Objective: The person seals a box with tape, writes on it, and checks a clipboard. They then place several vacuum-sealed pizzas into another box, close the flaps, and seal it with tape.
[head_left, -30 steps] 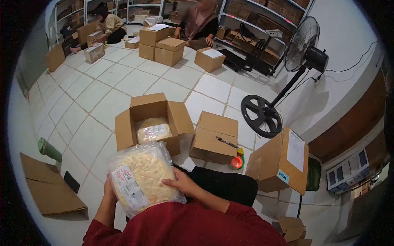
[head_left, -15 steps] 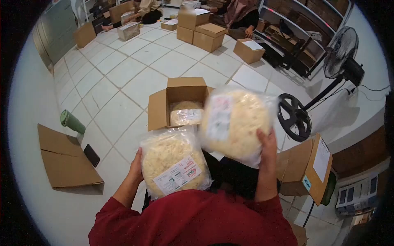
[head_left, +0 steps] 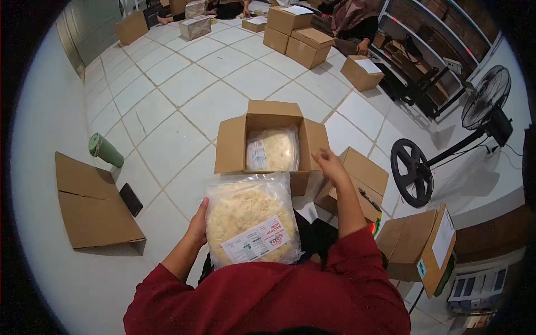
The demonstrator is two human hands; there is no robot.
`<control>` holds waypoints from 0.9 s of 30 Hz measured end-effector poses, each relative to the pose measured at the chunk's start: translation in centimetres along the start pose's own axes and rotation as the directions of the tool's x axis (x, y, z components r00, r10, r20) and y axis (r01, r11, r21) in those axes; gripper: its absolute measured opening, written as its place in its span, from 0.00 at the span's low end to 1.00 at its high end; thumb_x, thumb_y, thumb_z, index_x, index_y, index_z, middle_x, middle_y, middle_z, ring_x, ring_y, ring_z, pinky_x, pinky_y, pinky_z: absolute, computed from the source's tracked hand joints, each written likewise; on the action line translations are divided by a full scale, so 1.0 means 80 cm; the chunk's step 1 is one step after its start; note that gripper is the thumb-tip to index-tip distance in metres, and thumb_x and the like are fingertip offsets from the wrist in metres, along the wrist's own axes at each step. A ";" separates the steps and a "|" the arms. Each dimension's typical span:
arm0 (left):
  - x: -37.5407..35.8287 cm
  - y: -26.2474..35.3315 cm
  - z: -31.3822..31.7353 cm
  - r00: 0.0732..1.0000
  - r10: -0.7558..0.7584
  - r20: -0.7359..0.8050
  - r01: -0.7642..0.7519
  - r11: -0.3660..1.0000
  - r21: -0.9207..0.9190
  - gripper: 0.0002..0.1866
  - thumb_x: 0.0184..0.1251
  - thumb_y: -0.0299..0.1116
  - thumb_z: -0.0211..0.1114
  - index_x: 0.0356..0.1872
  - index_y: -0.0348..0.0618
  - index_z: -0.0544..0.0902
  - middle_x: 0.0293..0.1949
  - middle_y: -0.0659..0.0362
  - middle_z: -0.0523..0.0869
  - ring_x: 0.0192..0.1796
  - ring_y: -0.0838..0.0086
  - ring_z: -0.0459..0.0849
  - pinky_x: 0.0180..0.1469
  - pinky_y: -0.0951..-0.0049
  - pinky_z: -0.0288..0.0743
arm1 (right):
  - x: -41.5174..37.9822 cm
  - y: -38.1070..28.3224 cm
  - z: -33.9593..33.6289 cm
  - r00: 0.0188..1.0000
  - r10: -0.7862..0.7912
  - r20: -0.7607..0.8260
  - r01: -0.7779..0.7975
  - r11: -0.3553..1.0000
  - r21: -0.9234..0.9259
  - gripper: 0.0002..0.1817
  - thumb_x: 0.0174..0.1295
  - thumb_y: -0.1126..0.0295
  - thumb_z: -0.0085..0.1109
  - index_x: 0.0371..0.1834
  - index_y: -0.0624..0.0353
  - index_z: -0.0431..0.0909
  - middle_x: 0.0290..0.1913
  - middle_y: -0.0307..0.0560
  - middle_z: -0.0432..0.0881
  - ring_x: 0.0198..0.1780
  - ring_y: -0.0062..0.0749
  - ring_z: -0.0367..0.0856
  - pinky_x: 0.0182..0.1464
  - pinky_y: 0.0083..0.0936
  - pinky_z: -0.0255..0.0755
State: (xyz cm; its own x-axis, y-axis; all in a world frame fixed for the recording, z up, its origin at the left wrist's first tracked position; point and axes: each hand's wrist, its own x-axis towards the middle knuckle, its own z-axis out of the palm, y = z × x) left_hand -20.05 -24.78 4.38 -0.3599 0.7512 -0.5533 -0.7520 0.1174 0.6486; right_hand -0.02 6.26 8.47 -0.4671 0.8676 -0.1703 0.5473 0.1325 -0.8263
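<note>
My left hand (head_left: 200, 222) grips the left side of a large clear plastic food pack (head_left: 248, 209), full of pale flaky pieces, with a label reading "Salmon Nori". The pack leans against my lap, in front of an open cardboard box (head_left: 230, 146). Inside that box lies another pack of pale food (head_left: 282, 148), its white label on the left. Beside the box's right flap is my right hand (head_left: 330, 166), holding nothing, with fingers apart and slightly bent.
To my right stand a closed carton (head_left: 368, 178) with a black pen on it, another carton (head_left: 405, 243) and a fan (head_left: 413, 172). A green tumbler (head_left: 106, 149), phone (head_left: 130, 199) and cardboard piece (head_left: 92, 209) are left. Stacked boxes (head_left: 309, 53) and seated people are farther back.
My right hand has let go of its pack, which now lies in the box over the one there before. The left hand still holds the other pack. The view has shifted.
</note>
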 end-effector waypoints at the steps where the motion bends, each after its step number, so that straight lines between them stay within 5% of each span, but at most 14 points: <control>1: 0.000 -0.004 -0.001 1.000 0.001 0.017 0.000 1.000 -0.031 0.34 0.58 0.56 0.45 0.53 0.34 0.62 0.50 0.48 0.70 0.51 0.63 0.71 0.51 0.68 0.66 | -0.016 0.006 0.000 0.991 0.053 0.124 -0.064 0.994 0.091 0.24 0.55 0.55 0.50 0.48 0.60 0.63 0.40 0.47 0.72 0.36 0.31 0.73 0.34 0.27 0.69; 4: -0.005 0.000 0.009 1.000 -0.011 0.009 0.012 0.999 -0.043 0.34 0.57 0.57 0.44 0.53 0.34 0.62 0.50 0.47 0.69 0.51 0.64 0.70 0.52 0.68 0.65 | -0.091 0.013 0.002 0.907 0.013 0.421 -0.153 0.941 0.301 0.18 0.55 0.62 0.51 0.46 0.58 0.64 0.35 0.41 0.71 0.34 0.23 0.71 0.31 0.20 0.68; 6: -0.003 0.001 0.010 1.000 -0.001 0.027 0.002 0.999 -0.043 0.35 0.57 0.58 0.44 0.54 0.35 0.61 0.50 0.48 0.69 0.51 0.64 0.70 0.52 0.69 0.65 | -0.148 0.002 0.007 0.881 -0.013 0.474 -0.109 0.967 0.230 0.18 0.54 0.68 0.53 0.47 0.58 0.63 0.36 0.41 0.70 0.35 0.21 0.70 0.31 0.17 0.68; 8: -0.007 0.003 0.013 0.999 0.005 0.038 -0.003 0.999 -0.043 0.35 0.57 0.59 0.43 0.54 0.35 0.61 0.51 0.49 0.69 0.52 0.65 0.70 0.52 0.69 0.65 | -0.185 0.009 0.026 0.852 0.027 0.523 -0.126 0.980 0.155 0.23 0.51 0.70 0.55 0.51 0.58 0.59 0.41 0.43 0.68 0.38 0.25 0.70 0.38 0.21 0.68; 9: -0.011 0.009 0.018 0.999 -0.024 0.026 0.024 1.000 -0.010 0.36 0.56 0.59 0.43 0.55 0.37 0.61 0.52 0.50 0.68 0.53 0.65 0.68 0.54 0.68 0.62 | -0.203 0.000 0.037 0.888 0.007 0.459 -0.105 0.976 0.189 0.34 0.43 0.61 0.64 0.52 0.61 0.59 0.39 0.47 0.71 0.39 0.30 0.72 0.42 0.24 0.67; 11: -0.017 0.014 0.015 0.998 -0.058 0.002 0.057 0.998 0.025 0.37 0.56 0.60 0.42 0.56 0.38 0.60 0.53 0.51 0.68 0.55 0.64 0.66 0.56 0.68 0.59 | -0.210 0.014 0.057 0.927 -0.017 0.376 -0.049 0.985 0.164 0.37 0.41 0.59 0.66 0.52 0.62 0.57 0.42 0.50 0.70 0.42 0.33 0.71 0.44 0.26 0.66; 14: -0.019 0.021 -0.007 0.986 -0.045 0.162 0.022 0.990 0.138 0.39 0.54 0.61 0.46 0.58 0.40 0.56 0.56 0.53 0.64 0.58 0.65 0.61 0.60 0.67 0.51 | -0.215 0.020 0.068 0.954 -0.034 0.297 -0.021 0.984 0.178 0.42 0.36 0.60 0.69 0.53 0.65 0.55 0.46 0.55 0.69 0.47 0.38 0.70 0.48 0.28 0.64; 16: -0.020 0.032 -0.017 0.869 -0.099 0.485 -0.068 0.947 0.315 0.40 0.52 0.59 0.51 0.59 0.39 0.53 0.58 0.55 0.60 0.60 0.66 0.58 0.61 0.66 0.47 | -0.214 0.011 0.070 0.906 0.196 0.375 -0.331 0.881 0.338 0.42 0.38 0.66 0.68 0.55 0.66 0.51 0.48 0.55 0.67 0.48 0.34 0.68 0.51 0.26 0.61; 17: -0.021 0.035 -0.019 0.845 -0.119 0.520 -0.068 0.943 0.326 0.40 0.50 0.51 0.58 0.59 0.38 0.52 0.58 0.56 0.60 0.59 0.67 0.59 0.60 0.67 0.50 | -0.214 0.013 0.067 0.885 0.144 0.443 -0.369 0.797 0.478 0.37 0.41 0.70 0.65 0.53 0.65 0.55 0.46 0.53 0.70 0.47 0.34 0.70 0.49 0.26 0.64; 23: -0.036 0.022 -0.008 0.941 -0.067 0.332 -0.081 0.907 0.413 0.35 0.48 0.36 0.63 0.56 0.36 0.57 0.55 0.55 0.64 0.57 0.70 0.61 0.58 0.69 0.54 | -0.210 0.041 0.051 0.845 0.055 0.533 -0.461 0.581 0.671 0.25 0.46 0.73 0.59 0.49 0.67 0.62 0.42 0.51 0.73 0.42 0.34 0.74 0.45 0.28 0.67; 27: -0.036 0.020 -0.011 0.950 -0.053 0.308 -0.095 0.889 0.447 0.33 0.47 0.36 0.64 0.54 0.36 0.60 0.52 0.56 0.65 0.56 0.69 0.62 0.58 0.69 0.54 | -0.213 0.062 0.043 0.844 0.063 0.532 -0.491 0.490 0.721 0.23 0.48 0.73 0.57 0.48 0.66 0.63 0.42 0.50 0.74 0.42 0.35 0.74 0.45 0.29 0.67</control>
State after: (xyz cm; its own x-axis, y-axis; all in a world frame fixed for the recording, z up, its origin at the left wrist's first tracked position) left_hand -20.69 -27.33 6.51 -0.1318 0.9074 -0.3990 -0.3877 0.3233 0.8633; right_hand 8.27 -9.55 5.40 -0.7296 0.4858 -0.4813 -0.0032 -0.7063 -0.7079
